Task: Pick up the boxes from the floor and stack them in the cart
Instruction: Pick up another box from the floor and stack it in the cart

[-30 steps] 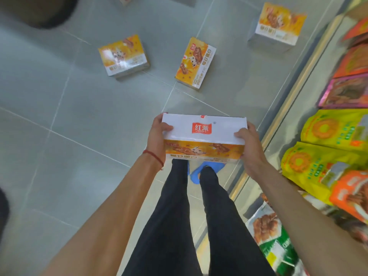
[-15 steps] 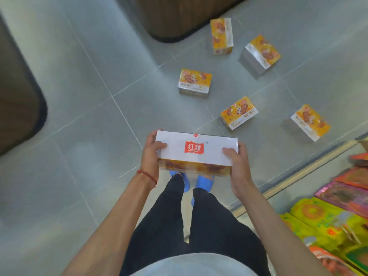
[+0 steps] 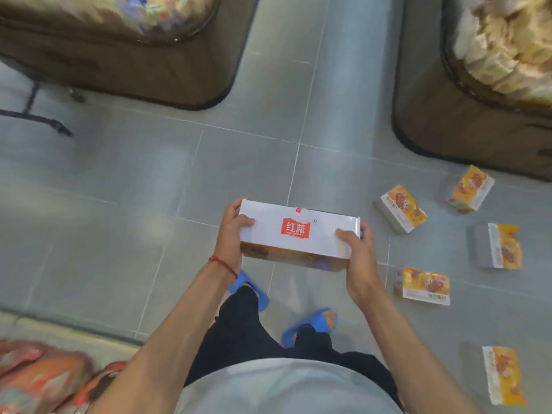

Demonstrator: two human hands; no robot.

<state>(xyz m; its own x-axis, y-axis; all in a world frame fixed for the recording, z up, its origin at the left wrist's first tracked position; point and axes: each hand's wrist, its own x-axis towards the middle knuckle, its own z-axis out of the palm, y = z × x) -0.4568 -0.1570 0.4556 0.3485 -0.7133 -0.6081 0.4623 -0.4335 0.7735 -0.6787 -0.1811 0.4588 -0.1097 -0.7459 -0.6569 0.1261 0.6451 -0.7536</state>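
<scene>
White-topped box: gripping both short ends, left hand and right hand curling fingers round them, holding it level above the feet for steady carrying; leaving other boxes on the floor.

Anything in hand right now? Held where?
Yes: the white-topped box, held by its two short ends, left hand on one, right hand on the other.

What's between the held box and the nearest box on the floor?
Head view: the right hand gripping the end of the held box, then bare floor up to the nearest floor box.
</scene>
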